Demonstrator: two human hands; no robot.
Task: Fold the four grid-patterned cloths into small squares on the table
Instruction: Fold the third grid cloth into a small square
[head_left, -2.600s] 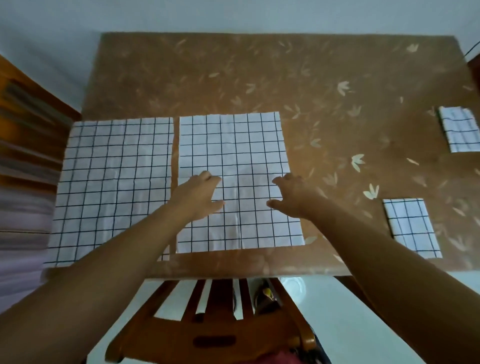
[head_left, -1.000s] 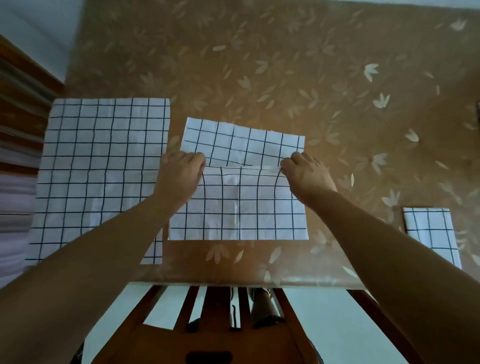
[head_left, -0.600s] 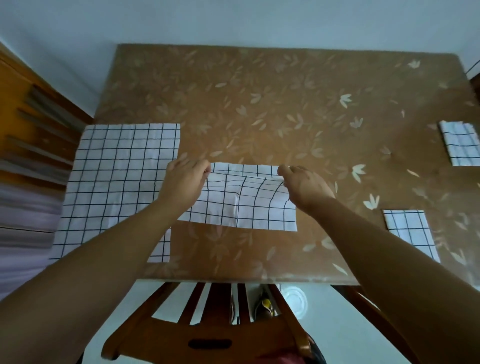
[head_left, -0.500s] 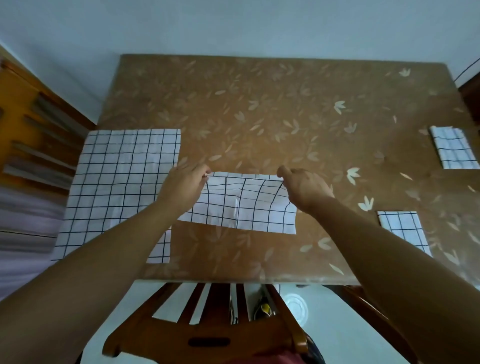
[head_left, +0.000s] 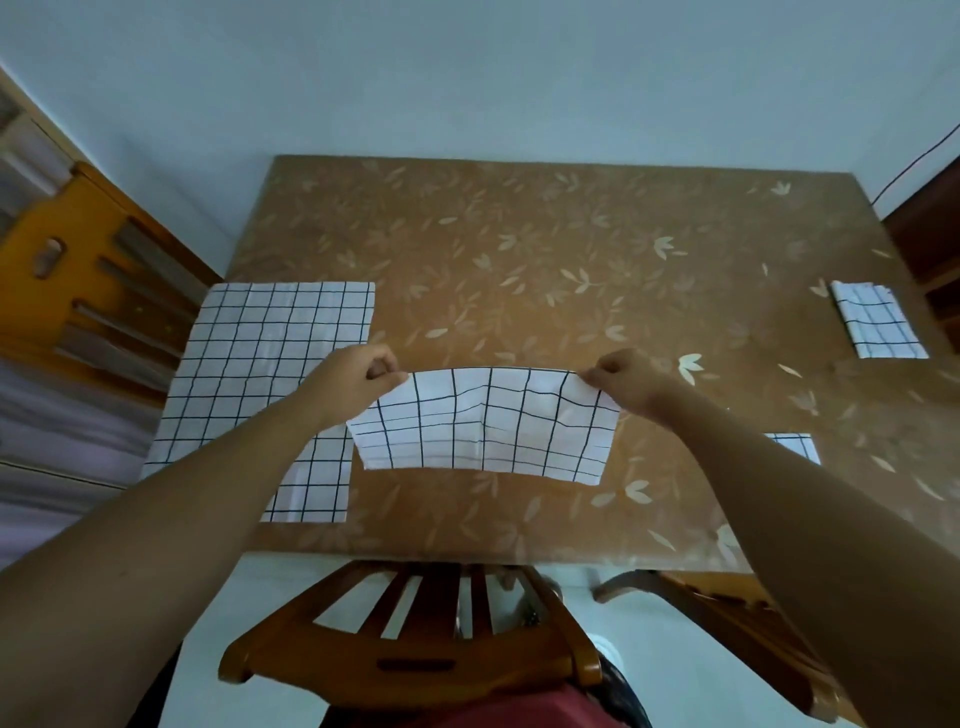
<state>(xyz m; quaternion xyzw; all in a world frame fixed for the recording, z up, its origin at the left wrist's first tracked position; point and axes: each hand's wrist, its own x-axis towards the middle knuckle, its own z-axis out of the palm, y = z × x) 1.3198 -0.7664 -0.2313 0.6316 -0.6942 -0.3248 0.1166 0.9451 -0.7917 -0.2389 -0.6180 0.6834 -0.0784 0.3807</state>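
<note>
- The left grip (head_left: 363, 371) pinches the upper left corner of the half-folded cloth (head_left: 483, 431), and the right grip (head_left: 621, 376) pinches its upper right corner. Both are clenched on fabric.
- This cloth hangs as a wide strip in the middle of the frame, stretched between the two grips over the counter (head_left: 519, 249). I cannot tell whether its lower edge touches the surface.
- Two cloths look finished. The far folded square (head_left: 878, 325) lies at the upper right, and the near folded square (head_left: 792, 447) sits at the right edge, mostly hidden behind the right forearm.
- The flat cloth (head_left: 265, 374) lies fully spread at the left of the frame, not yet begun.
- By my judgement the task is a little past halfway. The held strip needs further folds, then the flat cloth needs all of its folds.
- A chair (head_left: 415, 649) stands at the bottom centre.
</note>
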